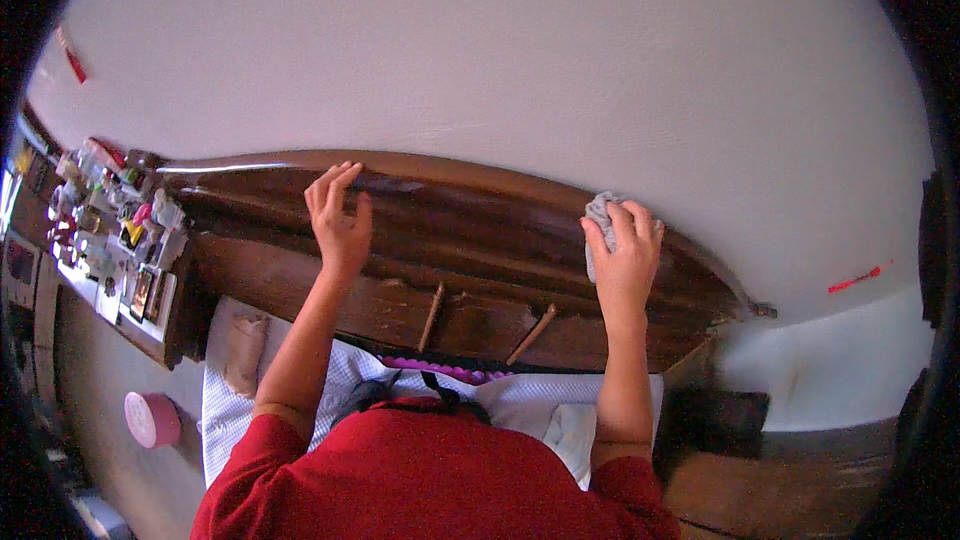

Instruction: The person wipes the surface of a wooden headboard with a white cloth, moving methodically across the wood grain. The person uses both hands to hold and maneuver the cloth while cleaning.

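Note:
A dark wooden headboard [480,217] with a curved top rail stretches across the view, against a pale wall. My right hand [628,259] grips a bunched grey cloth [603,206] at the right part of the top rail. The cloth shows between thumb and fingers and past the fingertips. My left hand [339,221] is over the left part of the headboard, its fingertips at the top rail. Nothing is in it, and the thumb stands apart from the fingers. Whether those fingertips press on the wood is hard to tell.
A white mattress [225,420] lies below the headboard, with a brown bundle [246,349] on it. Two wooden slats [430,317] lean at the lower panel. On the left, a cluttered dresser [169,315] holds bottles and small items. A pink round container [152,420] stands on the floor.

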`<state>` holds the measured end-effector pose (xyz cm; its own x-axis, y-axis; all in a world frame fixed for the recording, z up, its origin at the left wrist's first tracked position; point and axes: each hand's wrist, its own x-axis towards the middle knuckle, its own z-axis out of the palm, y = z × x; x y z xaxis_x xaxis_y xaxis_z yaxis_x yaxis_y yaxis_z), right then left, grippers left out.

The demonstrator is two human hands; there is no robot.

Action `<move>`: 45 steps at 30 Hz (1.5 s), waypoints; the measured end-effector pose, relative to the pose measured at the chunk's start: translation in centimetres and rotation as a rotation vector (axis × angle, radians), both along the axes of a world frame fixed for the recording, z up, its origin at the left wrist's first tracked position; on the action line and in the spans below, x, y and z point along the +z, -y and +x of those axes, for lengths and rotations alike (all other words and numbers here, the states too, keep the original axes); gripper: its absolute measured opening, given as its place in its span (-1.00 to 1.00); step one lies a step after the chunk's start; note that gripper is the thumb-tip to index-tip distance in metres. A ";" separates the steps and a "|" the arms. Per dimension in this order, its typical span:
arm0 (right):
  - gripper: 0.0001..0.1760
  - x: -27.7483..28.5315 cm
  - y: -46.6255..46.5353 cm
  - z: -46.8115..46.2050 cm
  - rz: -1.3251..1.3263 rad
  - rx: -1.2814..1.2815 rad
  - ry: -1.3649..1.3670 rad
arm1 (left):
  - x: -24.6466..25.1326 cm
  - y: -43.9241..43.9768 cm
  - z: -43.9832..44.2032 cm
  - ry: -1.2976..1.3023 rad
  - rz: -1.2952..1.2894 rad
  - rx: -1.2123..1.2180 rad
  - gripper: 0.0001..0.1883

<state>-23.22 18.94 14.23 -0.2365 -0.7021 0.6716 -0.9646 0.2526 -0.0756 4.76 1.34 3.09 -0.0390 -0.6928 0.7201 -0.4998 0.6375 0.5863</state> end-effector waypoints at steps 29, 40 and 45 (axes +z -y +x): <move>-0.45 -7.9 10.6 26.9 0.465 1.038 0.827 | -2.1 -3.2 11.7 -1.380 0.850 -0.488 -0.63; -0.94 -1.7 9.8 9.5 -0.055 0.354 0.045 | -2.3 12.8 20.8 0.079 0.094 0.262 -0.62; -0.94 -4.0 10.8 8.2 -0.163 0.324 -0.045 | -2.3 13.7 17.9 0.184 0.014 0.136 -0.64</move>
<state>-14.99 8.14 10.24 0.0129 -0.6186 0.7856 -0.9959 -0.0782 -0.0452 22.64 -12.35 0.83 -0.0750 -0.7104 0.6998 -0.6799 0.5498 0.4853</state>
